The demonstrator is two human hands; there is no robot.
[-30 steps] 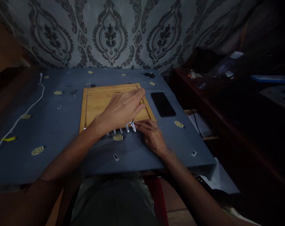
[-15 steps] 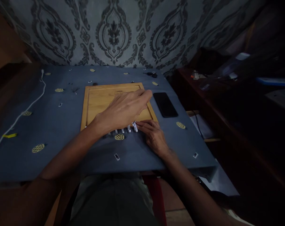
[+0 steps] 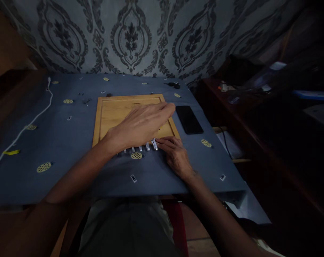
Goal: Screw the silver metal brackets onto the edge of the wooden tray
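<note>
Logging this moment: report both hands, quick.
Left hand: over the board, grip hidden; cannot tell.
Right hand: at the rightmost metal piece; pinching or not, cannot tell.

Small silvery pieces (image 3: 155, 145) line the wooden board's (image 3: 112, 113) near edge.

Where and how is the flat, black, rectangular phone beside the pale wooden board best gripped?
The phone is likely best pinched across its long edges, near mid-length, from above and the right: it lies flat on the blue patterned cloth, with the left hand and wooden board close on its left.
</note>
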